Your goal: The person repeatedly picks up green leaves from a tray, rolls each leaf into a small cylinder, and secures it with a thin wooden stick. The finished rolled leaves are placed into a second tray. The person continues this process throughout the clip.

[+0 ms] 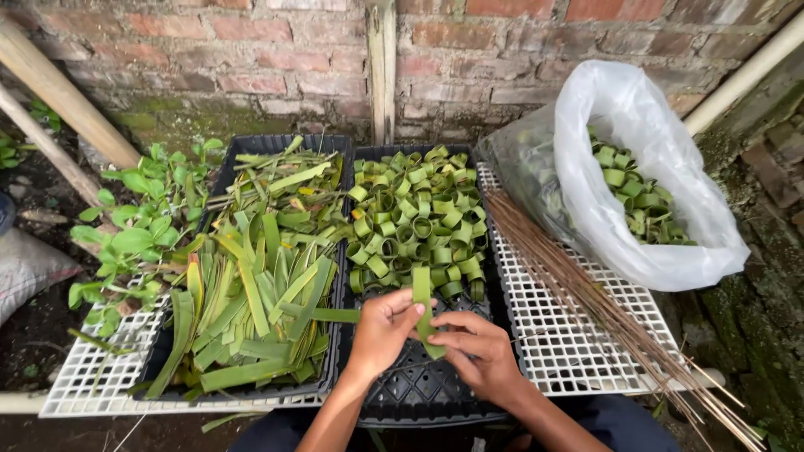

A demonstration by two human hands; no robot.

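My left hand (381, 328) and my right hand (475, 350) meet over the front of a black plastic tray (419, 389). Together they pinch a short green leaf strip (422, 295) that stands upright between the fingers. Behind the hands, the same tray holds several green leaf strips rolled into rings (416, 219). To the left, a second black tray (248, 151) is heaped with flat cut leaf strips (251, 310).
Both trays rest on a white plastic grid (569, 335). A bundle of thin brown sticks (603, 310) lies across the grid on the right. A clear plastic bag (603, 209) holds more leaf rings. A brick wall stands behind; small green plants (134, 234) grow at left.
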